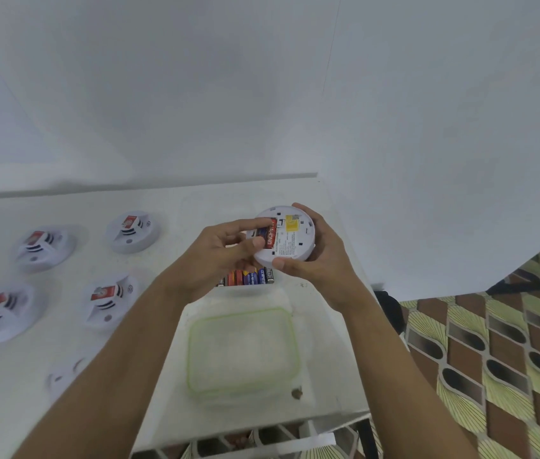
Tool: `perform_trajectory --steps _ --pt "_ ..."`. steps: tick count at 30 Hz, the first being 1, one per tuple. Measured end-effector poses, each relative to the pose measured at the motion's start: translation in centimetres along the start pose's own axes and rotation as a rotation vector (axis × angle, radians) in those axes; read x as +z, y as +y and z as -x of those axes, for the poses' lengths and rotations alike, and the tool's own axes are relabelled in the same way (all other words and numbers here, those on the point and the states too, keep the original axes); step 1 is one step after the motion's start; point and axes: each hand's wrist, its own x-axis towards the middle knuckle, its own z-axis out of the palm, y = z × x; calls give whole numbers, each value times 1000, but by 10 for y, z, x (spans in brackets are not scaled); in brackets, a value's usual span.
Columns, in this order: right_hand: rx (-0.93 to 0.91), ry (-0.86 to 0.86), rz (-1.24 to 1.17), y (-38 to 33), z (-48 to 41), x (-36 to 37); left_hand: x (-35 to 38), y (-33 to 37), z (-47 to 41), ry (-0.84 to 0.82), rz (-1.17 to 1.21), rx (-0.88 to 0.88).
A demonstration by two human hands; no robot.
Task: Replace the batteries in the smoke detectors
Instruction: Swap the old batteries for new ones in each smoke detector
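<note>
- White plastic, round and turned back-side up: the smoke detector (pixel 292 239) you are working on sits at the centre of the frame, held up off the counter (pixel 195 207).
- Your right hand (pixel 323 260) grips it from the right, fingers curled round the far rim and thumb on the near edge.
- Your left hand (pixel 223 250) pinches a red battery (pixel 270 236) at the detector's left side, forefinger along the top and thumb at the near end. Whether it is fully seated, you cannot tell.
- Just below your hands lies a row of loose batteries (pixel 250 278), red, orange and blue, partly hidden by your left hand.
- Nearer you, at lower centre, a clear green-rimmed container (pixel 192 352) rests on the counter.
- Four more detectors (pixel 132 231) lie at the left of the frame in two rows, each with a red-and-white label on top; they are blurred.
- Patterned floor (pixel 493 359) fills the lower right.
</note>
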Motion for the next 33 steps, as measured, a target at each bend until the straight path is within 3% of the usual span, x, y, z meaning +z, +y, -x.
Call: perform_trajectory --steps 9,17,22,25,28,30,33 --pt "13 -107 33 -1 39 11 24 -6 46 173 134 -1" --pt "18 -130 82 9 51 48 11 -14 88 268 -21 85" --pt "21 -154 93 17 53 80 -11 -20 120 566 -15 164" --pt "31 -174 83 23 53 100 -41 -34 146 757 -210 149" --pt "35 -194 76 28 51 124 -75 -51 173 854 -503 0" --pt "45 -193 59 31 51 142 -96 -60 189 823 -707 -143" --pt "62 -187 55 36 52 167 -119 -70 209 634 -904 -306"
